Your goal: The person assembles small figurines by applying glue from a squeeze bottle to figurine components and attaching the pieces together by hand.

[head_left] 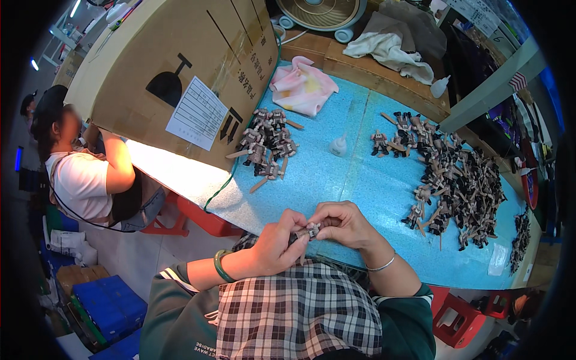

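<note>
Small grey toy figure (312, 229) pinched between both hands, lower centre of frame, just above the checked apron (300, 309) — held close over the lap, prob. for fine finger work near the eyes. Left hand (277, 243) closed round the figure's lower end, fingers curled, thumb on top; green bangle at that wrist. Right hand (343, 224) closed on the upper end, fingertips nipping it; thin silver bracelet at wrist. Exact part being worked hidden by fingers — can't tell.

Blue bench (384, 198) ahead. Small pile of figures (267, 144), centre-left of frame, with tan stick-like pieces poking out — set apart from the rest, perhaps a sorted batch. Much larger dark heap (459, 180) at right, within right-hand reach, likely the supply. Small clear dropper bottle (339, 146) upright btwn the two piles, reachable from either side. Second bottle (440, 87) upper right, on the wooden ledge. Pink cloth (303, 87) crumpled at far edge of bench, top centre. Big cardboard box (174, 66) upper left, tilted, acting as a divider from the next station; another person (90, 174) seated beyond it, left of frame.
</note>
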Available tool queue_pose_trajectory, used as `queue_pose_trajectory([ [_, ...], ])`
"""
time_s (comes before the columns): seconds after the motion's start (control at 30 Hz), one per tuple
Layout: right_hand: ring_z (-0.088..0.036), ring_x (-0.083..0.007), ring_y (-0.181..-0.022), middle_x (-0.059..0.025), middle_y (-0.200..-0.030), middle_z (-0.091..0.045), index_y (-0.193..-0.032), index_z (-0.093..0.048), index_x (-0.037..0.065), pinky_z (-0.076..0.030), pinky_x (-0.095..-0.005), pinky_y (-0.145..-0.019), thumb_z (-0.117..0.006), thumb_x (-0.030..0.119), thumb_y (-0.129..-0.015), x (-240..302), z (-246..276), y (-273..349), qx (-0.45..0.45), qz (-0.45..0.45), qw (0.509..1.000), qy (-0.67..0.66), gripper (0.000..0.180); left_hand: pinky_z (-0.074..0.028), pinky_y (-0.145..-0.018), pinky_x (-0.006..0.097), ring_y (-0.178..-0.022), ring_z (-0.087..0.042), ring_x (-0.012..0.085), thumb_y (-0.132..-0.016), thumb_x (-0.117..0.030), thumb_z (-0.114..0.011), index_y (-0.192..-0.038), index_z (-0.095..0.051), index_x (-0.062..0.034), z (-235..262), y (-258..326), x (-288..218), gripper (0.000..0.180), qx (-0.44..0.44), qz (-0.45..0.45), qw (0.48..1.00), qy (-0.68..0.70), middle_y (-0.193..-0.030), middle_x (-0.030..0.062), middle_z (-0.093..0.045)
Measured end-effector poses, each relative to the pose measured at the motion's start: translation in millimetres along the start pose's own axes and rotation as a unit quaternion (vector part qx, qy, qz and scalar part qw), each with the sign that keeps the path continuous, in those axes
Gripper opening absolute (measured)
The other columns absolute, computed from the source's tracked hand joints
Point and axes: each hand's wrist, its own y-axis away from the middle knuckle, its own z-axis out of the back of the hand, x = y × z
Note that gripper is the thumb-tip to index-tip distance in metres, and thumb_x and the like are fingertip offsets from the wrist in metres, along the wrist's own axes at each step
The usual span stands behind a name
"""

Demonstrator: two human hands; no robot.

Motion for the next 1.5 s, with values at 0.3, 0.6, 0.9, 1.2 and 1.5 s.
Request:
queue_pose_trajectory([
  [0.3, -0.059, -0.0135, -0.088, -0.0078, -0.096, -0.06, -0.102, -0.066, -0.002, -0.049, -0.0249, -0.076, -0.072, 0.002, -0.078, -1.6, -1.0, -1.4, -0.011, -0.003, 0.995, -0.101, 0.025, -0.047, -0.054, 0.034, -0.059, -0.062, 0.0268, -0.087, -0.007, -0.058, -0.109, -0.041, 0.0007, -2.9, -3.6, 6.6, 0.029, -0.027, -0.045, 0.997, -0.057, -0.074, 0.0139, -0.061],
  [0.6, -0.059, -0.0153, -0.089, -0.008, -0.096, -0.059, -0.1, -0.067, -0.002, -0.049, -0.0264, -0.08, -0.07, 0.002, -0.081, -6.7, 0.5, 0.0, -0.027, 0.046, 0.995, -0.089, 0.02, -0.046, -0.047, 0.031, -0.055, -0.063, 0.0227, -0.082, 0.003, -0.061, -0.11, -0.037, 0.0005, -9.2, -8.6, 18.2, 0.038, -0.035, -0.177, 0.965, -0.192, -0.073, 0.0118, -0.059],
  [0.9, -0.06, -0.017, -0.081, -0.006, -0.086, -0.065, -0.101, -0.069, 0.003, -0.047, -0.029, -0.073, -0.075, 0.015, -0.077, 7.9, 5.1, -1.7, -0.04, 0.135, 0.979, 0.145, 0.027, -0.048, -0.055, 0.032, -0.063, -0.061, 0.0242, -0.084, -0.004, -0.063, -0.113, -0.041, -0.0019, -5.9, -5.6, 14.6, 0.036, -0.038, -0.143, 0.987, -0.068, -0.079, 0.0107, -0.056],
  [1.2, -0.061, -0.0187, -0.093, -0.0053, -0.095, -0.071, -0.115, -0.063, 0.005, -0.046, -0.0326, -0.085, -0.08, 0.021, -0.071, 6.2, 2.9, -2.0, -0.063, 0.142, 0.975, 0.161, 0.05, -0.05, -0.066, 0.025, -0.086, -0.058, 0.0136, -0.094, -0.011, -0.055, -0.127, -0.037, -0.0007, 3.4, -10.5, 10.6, 0.039, 0.07, 0.17, 0.914, 0.361, -0.106, 0.0088, -0.052],
  [1.5, -0.06, -0.0192, -0.099, -0.0087, -0.105, -0.066, -0.116, -0.063, 0.003, -0.048, -0.0318, -0.084, -0.08, 0.014, -0.071, 0.8, 3.0, -4.4, -0.05, 0.154, 0.975, 0.154, 0.049, -0.053, -0.064, 0.024, -0.087, -0.059, 0.0124, -0.087, -0.005, -0.064, -0.125, -0.046, -0.0027, 1.3, -6.9, 12.7, 0.043, -0.005, 0.148, 0.953, 0.264, -0.106, 0.0066, -0.049],
])
